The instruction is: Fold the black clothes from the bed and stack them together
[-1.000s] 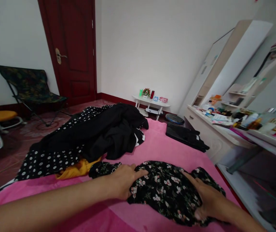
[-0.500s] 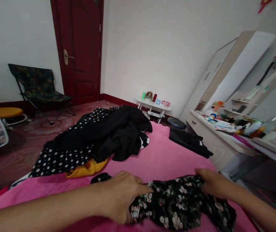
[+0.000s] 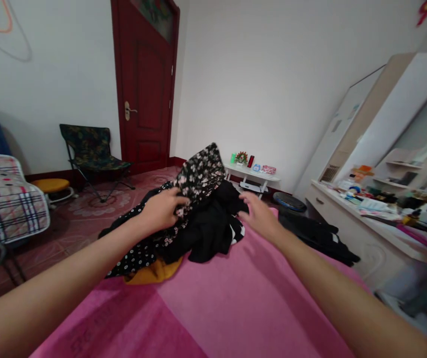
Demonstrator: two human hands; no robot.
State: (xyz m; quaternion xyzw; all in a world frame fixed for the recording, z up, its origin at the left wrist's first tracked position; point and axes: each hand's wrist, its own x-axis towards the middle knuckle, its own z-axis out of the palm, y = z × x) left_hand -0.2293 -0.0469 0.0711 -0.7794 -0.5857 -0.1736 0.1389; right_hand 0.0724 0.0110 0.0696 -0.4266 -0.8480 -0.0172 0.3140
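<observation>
A black garment with a pale floral print (image 3: pixel 200 171) rises in the air over the clothes pile, one corner up. My left hand (image 3: pixel 163 208) is at its left lower edge, fingers apart and overlapping the cloth. My right hand (image 3: pixel 258 215) is open, fingers spread, right of the pile and touching no cloth that I can see. Below lie black clothing (image 3: pixel 211 231), a black polka-dot garment (image 3: pixel 139 259) and a mustard-yellow piece (image 3: pixel 156 272), all heaped on the pink bedspread (image 3: pixel 232 298).
Folded black clothes (image 3: pixel 314 233) lie at the bed's right edge, beside a cluttered white dresser (image 3: pixel 348 209). A small white table (image 3: pixel 253 172) stands by the wall. At the left are a camouflage folding chair (image 3: pixel 90 149), a yellow stool (image 3: pixel 51 186) and a plaid-covered seat (image 3: pixel 12 204).
The floral garment has gone from the near bedspread, between both hands, up and forward over the pile. Both hands have reached forward; their grip on it has loosened. The view has shifted left.
</observation>
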